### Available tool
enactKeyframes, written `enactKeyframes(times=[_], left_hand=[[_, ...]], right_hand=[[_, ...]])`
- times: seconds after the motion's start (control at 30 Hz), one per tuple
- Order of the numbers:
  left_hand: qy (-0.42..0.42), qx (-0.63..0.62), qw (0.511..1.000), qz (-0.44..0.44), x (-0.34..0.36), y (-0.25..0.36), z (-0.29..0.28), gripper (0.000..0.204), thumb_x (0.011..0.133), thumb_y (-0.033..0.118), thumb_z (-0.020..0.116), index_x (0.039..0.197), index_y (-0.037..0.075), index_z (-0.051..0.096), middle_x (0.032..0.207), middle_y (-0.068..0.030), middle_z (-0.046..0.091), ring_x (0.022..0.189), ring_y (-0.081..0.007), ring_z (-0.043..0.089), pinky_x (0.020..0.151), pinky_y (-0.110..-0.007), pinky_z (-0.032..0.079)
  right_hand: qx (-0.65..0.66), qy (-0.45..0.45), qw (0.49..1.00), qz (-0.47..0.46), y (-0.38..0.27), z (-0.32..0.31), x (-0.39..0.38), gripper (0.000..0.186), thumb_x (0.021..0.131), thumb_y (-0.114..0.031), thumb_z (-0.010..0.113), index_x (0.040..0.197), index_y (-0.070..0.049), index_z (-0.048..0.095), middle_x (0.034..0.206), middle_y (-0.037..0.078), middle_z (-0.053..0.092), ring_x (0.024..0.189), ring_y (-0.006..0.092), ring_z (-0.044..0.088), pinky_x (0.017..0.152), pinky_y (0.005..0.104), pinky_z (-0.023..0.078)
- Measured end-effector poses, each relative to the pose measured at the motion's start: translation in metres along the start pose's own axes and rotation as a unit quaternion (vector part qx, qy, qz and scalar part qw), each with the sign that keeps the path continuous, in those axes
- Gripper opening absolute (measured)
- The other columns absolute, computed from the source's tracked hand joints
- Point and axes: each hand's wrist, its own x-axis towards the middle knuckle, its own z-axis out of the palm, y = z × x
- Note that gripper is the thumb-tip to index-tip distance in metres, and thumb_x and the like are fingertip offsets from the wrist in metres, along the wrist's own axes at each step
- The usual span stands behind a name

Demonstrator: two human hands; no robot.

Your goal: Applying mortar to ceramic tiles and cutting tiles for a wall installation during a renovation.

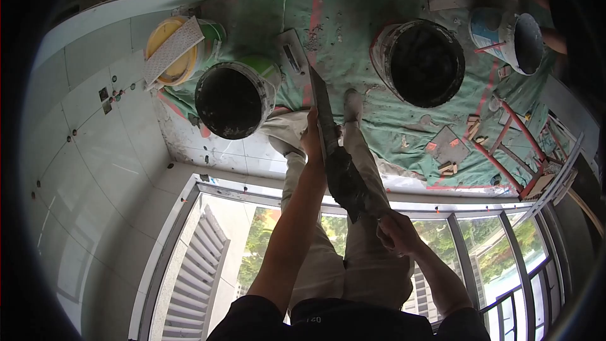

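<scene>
My left hand [310,136] grips the side of a long, flat dark board or tile [322,104], seen nearly edge-on and tilted in front of my legs. Dark wet paste [346,183] covers its nearer part. My right hand [396,233] is closed around what looks like a tool handle, beside the lower end of the paste; the tool's blade is hard to make out. A metal float [292,53] lies on the green floor sheet [341,38], just beyond the board's far end.
Buckets of dark contents stand left [230,101] and right [416,63]. A yellow-lidded bucket [161,47] is farther left, a white one [505,41] farther right, near another person's arm [552,41]. A red stepladder [530,139] is at right, a tiled wall [95,151] left, windows [454,259] below.
</scene>
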Motion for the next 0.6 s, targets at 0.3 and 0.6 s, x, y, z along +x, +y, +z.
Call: enactKeyframes(times=[0.3,0.6], left_hand=[[-0.427,-0.269,0.86,-0.075,0.018,-0.001,-0.057,0.089,0.111,0.079,0.048,0.153,0.002,0.064,0.127,-0.0209,0.076,0.106,-0.031,0.075,0.091,-0.044,0.066],[-0.269,-0.084,0.959,0.044,-0.059,0.025,-0.038,0.081,0.115,0.062,0.059,0.164,-0.003,0.053,0.142,-0.0208,0.074,0.122,-0.0304,0.078,0.108,-0.046,0.064]], right_hand=[[-0.081,0.191,0.938,-0.277,-0.038,-0.054,0.019,0.032,0.123,-0.027,0.055,0.137,-0.001,0.064,0.086,0.004,0.064,0.06,0.01,0.055,0.056,0.0291,0.046],[-0.502,0.581,0.607,-0.205,0.012,-0.256,0.267,0.053,0.107,-0.012,0.071,0.155,-0.001,0.053,0.146,0.028,0.066,0.124,0.0517,0.069,0.097,0.0595,0.058]])
